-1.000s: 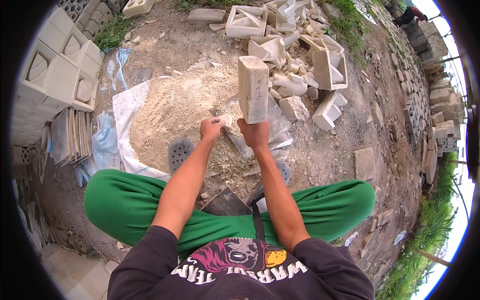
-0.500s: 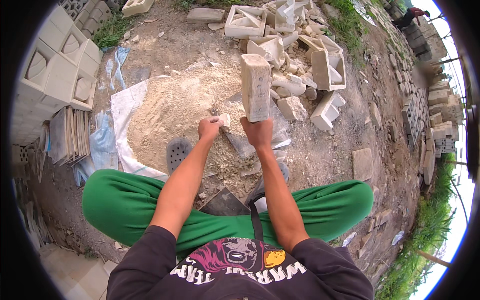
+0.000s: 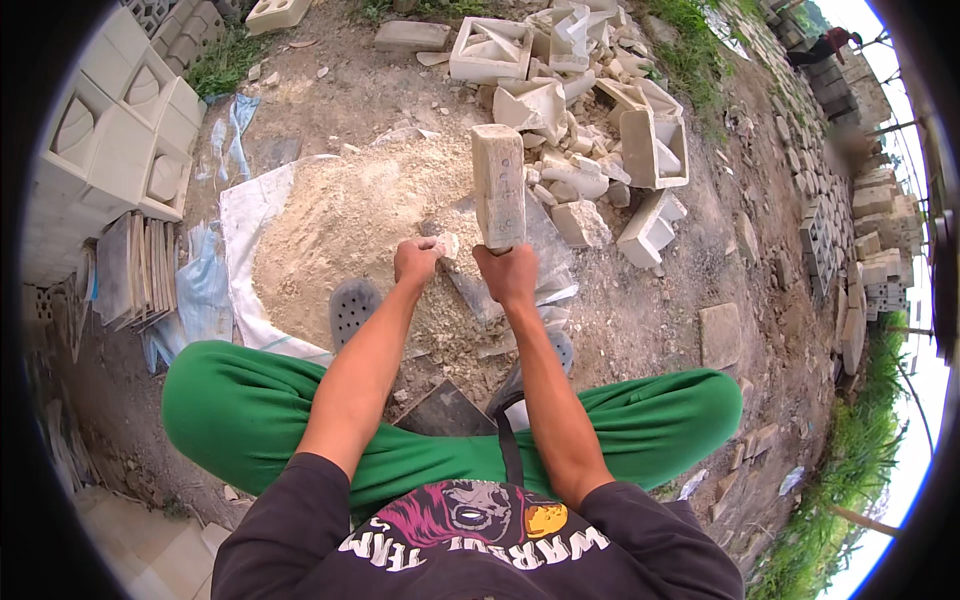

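Note:
My left hand [image 3: 416, 259] pinches a small pale chunk of broken block [image 3: 448, 245] low over a heap of crushed, sandy rubble [image 3: 345, 210]. Just to its right, my right hand [image 3: 507, 273] is a closed fist around the near end of a long, pale, dusty rectangular block [image 3: 499, 185], which points away from me. A row of dark spots marks its face. Whether it has a separate handle is hidden by my fist. Under the heap lies a white sheet [image 3: 245, 215], and a flat grey slab [image 3: 465, 290] shows beneath my hands.
Broken pale moulded blocks [image 3: 568, 180] are piled beyond my right hand. Whole blocks [image 3: 120, 140] stand stacked at the left beside thin boards [image 3: 150, 270]. My clog [image 3: 355, 310] rests at the heap's edge. A person [image 3: 828, 45] is far off at the upper right.
The long block has come down and slightly left, its far end now nearer the chunk. My left hand stays almost where it was, still pinching the chunk.

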### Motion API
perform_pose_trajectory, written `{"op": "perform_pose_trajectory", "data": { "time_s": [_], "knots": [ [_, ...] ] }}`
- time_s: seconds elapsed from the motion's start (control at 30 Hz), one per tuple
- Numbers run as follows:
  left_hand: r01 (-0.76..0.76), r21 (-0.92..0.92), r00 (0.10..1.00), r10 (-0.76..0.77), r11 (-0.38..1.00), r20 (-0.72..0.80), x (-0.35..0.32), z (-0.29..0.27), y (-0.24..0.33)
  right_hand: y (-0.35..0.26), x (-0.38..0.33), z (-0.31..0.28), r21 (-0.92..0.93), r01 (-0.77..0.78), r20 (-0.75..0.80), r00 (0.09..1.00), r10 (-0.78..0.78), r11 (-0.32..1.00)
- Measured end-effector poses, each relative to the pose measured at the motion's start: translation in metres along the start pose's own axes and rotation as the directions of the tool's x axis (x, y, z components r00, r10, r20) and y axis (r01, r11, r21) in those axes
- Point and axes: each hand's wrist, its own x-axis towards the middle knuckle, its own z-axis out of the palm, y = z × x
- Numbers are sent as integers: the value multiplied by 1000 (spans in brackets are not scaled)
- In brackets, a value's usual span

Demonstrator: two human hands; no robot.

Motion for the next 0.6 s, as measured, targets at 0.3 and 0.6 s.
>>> {"op": "perform_pose_trajectory", "data": {
  "time_s": [0.3, 0.6],
  "knots": [
    [-5, 67, 1000, 3, 998, 29, 0, 8, 15, 60, -32, 22, -242, -336, 260, 881, 394, 910],
    [-68, -71, 997, 70, 995, 20, 11, 7, -4, 18, -23, 18, 37, -56, 11, 998, 55, 998]
  ]
}}
